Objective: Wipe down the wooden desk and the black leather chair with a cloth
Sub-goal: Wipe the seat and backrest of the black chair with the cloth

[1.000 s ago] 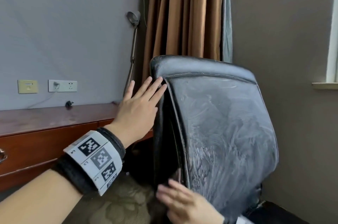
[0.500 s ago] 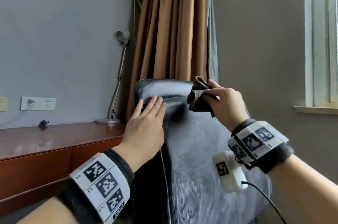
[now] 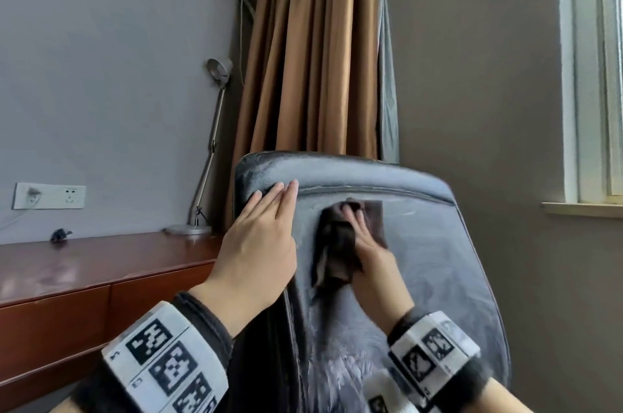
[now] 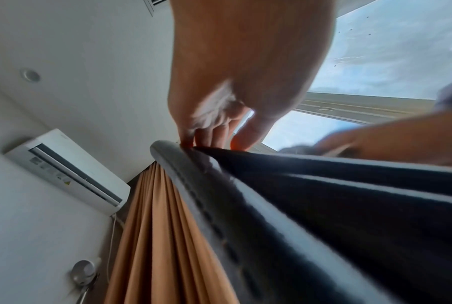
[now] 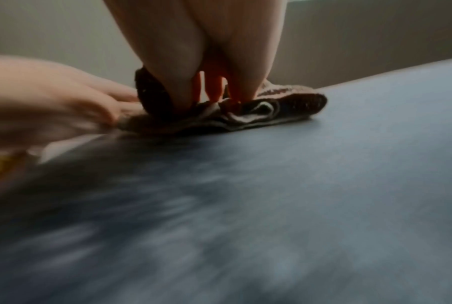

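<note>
The black leather chair [image 3: 438, 261] stands with its backrest toward me, and smear marks show on the leather. My left hand [image 3: 261, 230] lies flat on the backrest's upper left corner, with its straight fingers [image 4: 212, 131] reaching the top edge. My right hand [image 3: 369, 245] presses a dark brown cloth [image 3: 333, 244] against the upper backrest, just below the top seam. One fold of the cloth wraps over the thumb side of that hand. In the right wrist view the fingers [image 5: 214, 86] push down into the bunched cloth [image 5: 258, 111]. The wooden desk [image 3: 101, 261] runs along the wall at left.
A metal desk lamp [image 3: 210, 143] stands at the desk's right end, and a small black plug [image 3: 60, 234] lies near the wall socket [image 3: 50, 200]. Brown curtains [image 3: 303, 58] hang behind the chair. A window sill [image 3: 586, 208] juts out at right.
My right hand rose from the chair's lower edge holding the cloth, reached the top edge, and now presses it lower on the backrest. My left hand settled flat on the top corner.
</note>
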### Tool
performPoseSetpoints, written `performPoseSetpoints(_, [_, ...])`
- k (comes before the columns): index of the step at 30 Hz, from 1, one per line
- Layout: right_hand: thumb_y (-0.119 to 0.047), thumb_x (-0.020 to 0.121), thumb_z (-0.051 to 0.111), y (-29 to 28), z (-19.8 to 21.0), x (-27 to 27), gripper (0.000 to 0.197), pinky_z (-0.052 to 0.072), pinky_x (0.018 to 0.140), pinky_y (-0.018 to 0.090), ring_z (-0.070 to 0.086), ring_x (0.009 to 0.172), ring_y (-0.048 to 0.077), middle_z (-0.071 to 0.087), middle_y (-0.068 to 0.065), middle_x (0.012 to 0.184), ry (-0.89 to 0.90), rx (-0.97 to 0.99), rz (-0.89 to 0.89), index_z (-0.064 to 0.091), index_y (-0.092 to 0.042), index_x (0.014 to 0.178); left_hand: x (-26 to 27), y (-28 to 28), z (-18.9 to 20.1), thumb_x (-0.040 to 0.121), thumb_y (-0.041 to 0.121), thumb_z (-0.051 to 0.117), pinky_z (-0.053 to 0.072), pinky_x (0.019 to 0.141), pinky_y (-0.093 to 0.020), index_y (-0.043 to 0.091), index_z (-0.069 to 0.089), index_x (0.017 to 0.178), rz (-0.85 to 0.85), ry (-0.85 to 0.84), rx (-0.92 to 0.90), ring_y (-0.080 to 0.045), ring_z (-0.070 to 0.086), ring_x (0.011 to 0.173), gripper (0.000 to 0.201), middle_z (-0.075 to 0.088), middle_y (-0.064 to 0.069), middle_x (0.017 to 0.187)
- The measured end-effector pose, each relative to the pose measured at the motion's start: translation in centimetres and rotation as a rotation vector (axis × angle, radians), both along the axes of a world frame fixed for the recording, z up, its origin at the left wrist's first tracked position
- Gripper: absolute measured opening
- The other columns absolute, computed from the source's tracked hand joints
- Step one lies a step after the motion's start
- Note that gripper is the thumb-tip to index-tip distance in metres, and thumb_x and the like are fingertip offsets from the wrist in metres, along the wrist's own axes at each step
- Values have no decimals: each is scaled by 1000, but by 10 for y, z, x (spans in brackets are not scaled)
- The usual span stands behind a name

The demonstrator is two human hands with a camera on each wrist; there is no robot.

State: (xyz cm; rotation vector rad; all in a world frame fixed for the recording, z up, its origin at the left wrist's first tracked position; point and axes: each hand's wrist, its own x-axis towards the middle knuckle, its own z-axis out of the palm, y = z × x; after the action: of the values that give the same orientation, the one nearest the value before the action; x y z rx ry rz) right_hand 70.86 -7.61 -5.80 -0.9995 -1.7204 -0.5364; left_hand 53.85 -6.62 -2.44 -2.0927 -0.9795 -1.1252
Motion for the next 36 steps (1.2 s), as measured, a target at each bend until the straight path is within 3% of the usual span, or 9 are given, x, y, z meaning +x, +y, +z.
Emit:
performPoseSetpoints(4, [-25,89,41,-5,-15,-38,49,10,117,19,13,143,13,28,-3,149,-269,-29,245,47,-9,135,-2,13,1,70,4,18,16,113,-22,6,27,147,-67,-69,-53,-19,42,134,77,48,-6,142])
performPoseSetpoints(7, [-30,89,39,21,6,-4,55,6,117,22,8,143,20,16,-1,150,-154,4,57,36,-13,141,-7,8,3,76,0,23,16,109,-15,15,16,150,-69,-49,-61,-14,35,136,76,39,5,148])
performPoseSetpoints(12, [9,77,42,23,-3,-5,58,15,117,45,9,140,42,20,19,150,-152,-69,10,45,-1,134,0,7,11,88,-1,35,32,100,-23,23,8,152,-101,-59,-131,-11,35,134,74,31,13,151])
performPoseSetpoints(17, [-49,93,32,7,-26,20,60,15,118,34,11,144,19,18,1,154,-335,-38,-78,31,-17,144,7,9,10,89,1,38,25,104,-21,20,18,151,-73,-53,-111,-11,29,138,67,30,6,153])
performPoseSetpoints(22, [-16,73,31,18,-43,49,76,21,107,66,-9,139,28,9,7,154,-74,-238,-347,20,-8,147,8,18,8,91,6,40,17,110,-20,11,30,147,-50,7,-77,-15,27,141,57,33,-3,152])
performPoseSetpoints(26, [-42,98,29,-10,-112,21,59,15,115,48,1,145,25,12,0,156,-259,-144,-149,1,-31,148,13,33,-8,85,27,35,31,109,-48,-3,49,133,18,172,-31,-35,42,132,58,47,-22,139])
performPoseSetpoints(30, [-73,85,10,5,-92,45,74,9,115,51,-10,144,12,-4,-12,154,-162,-200,-353,2,-33,147,20,36,-13,88,35,35,29,109,-52,-6,44,135,40,209,31,-39,35,136,63,39,-26,143])
performPoseSetpoints(33, [-65,80,12,8,-87,33,78,3,115,55,-18,142,15,-11,-7,155,20,-329,-354,26,-25,146,18,37,-21,90,36,48,22,112,-49,-4,36,141,35,241,40,-37,24,141,66,27,-26,150])
performPoseSetpoints(36, [-53,90,22,-24,-133,-13,64,-12,116,40,-22,141,12,-16,-7,153,-69,-309,-115,-9,-42,145,16,37,-30,87,44,32,27,111,-50,-5,40,138,55,277,53,-38,31,138,71,31,-27,147])
